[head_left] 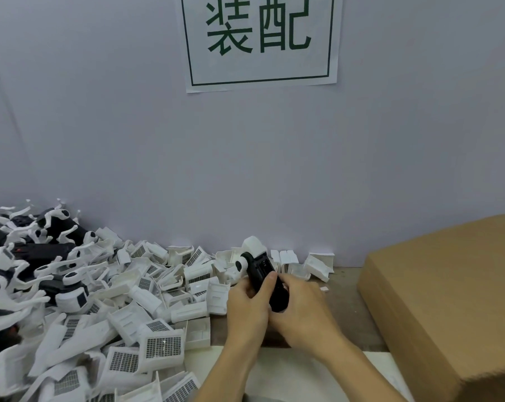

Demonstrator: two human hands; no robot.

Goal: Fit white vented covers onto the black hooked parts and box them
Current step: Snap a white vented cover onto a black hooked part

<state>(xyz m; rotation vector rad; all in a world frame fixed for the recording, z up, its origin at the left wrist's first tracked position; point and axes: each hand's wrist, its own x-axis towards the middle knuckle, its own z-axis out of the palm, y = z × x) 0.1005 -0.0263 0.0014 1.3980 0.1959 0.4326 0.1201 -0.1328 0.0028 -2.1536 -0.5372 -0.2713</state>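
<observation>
Hands are gripping one black part [267, 278] above the table [342, 297]: left hand [247, 304] fingers curling round its near end, right hand [300, 307] wrapping its lower body. White cover [254, 246] is sitting on its far end. Loose covers [147, 300] are lying heaped at left, box [448, 300] at right.

bench [341, 288] brown | white vented covers [161, 345] heap L | cardboard box [448, 300] R | paper sheet [289, 372] front

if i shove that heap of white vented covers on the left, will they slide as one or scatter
The white vented covers lie loose, tilted every way, so a shove would probably scatter them rather than move them as one. They look like thin hollow plastic shells, so likely light and stiff. Open edges and the hooked parts mixed in may snag, dragging neighbours along.
</observation>
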